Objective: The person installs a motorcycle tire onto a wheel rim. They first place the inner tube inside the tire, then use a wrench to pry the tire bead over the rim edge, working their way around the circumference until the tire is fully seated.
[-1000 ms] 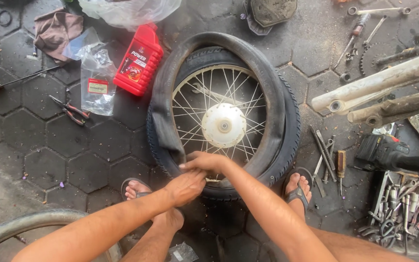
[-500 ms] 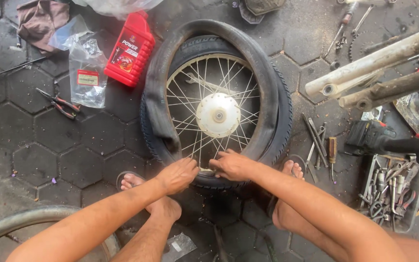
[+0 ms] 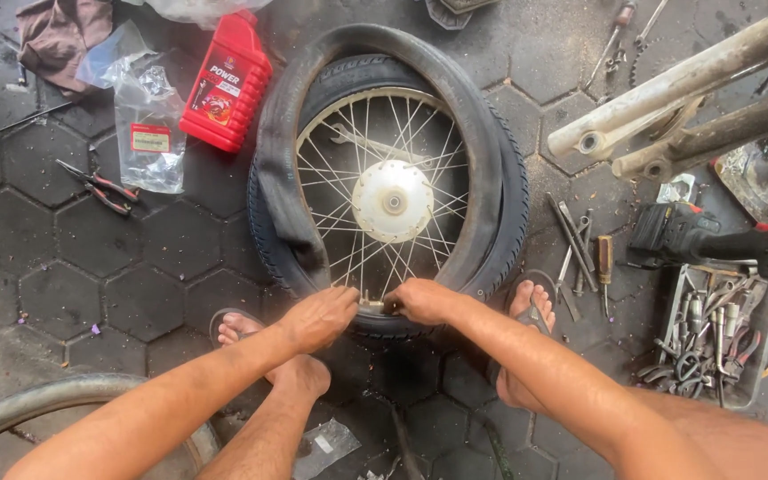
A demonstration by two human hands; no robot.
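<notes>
Spoked wheel (image 3: pixel 393 200) lies flat on the floor (image 3: pixel 64 258), tyre (image 3: pixel 513 196) on the rim, black inner tube (image 3: pixel 282 169) looped loosely over its left and upper side. Left hand (image 3: pixel 317 317) and right hand (image 3: pixel 420 302) meet at the near edge of the rim, just beside each other. Fingers of both hands curl down onto the rim edge; whether they pinch anything small there cannot be told, as the knuckles hide it.

Around the wheel:
- red plastic bottle (image 3: pixel 227 82) lies just left of the tube, touching or nearly so;
- clear plastic bags (image 3: pixel 146 116) left of the bottle;
- red-handled pliers (image 3: pixel 98 187) below the bags, well apart from the wheel;
- brown rag (image 3: pixel 55 36) at upper left;
- loose hand tools (image 3: pixel 580 244) on the floor right of the tyre;
- tray of tools (image 3: pixel 713 342) at far right, black power tool (image 3: pixel 722 240) above it;
- two pale metal frame tubes (image 3: pixel 686 98) cross the upper right;
- second tyre (image 3: pixel 46 404) at lower left, partly under the left forearm.

Bare feet in sandals (image 3: pixel 526 311) sit either side of the near rim.

Floor: dark hexagonal paving blocks, dusty, outdoors in daylight.
</notes>
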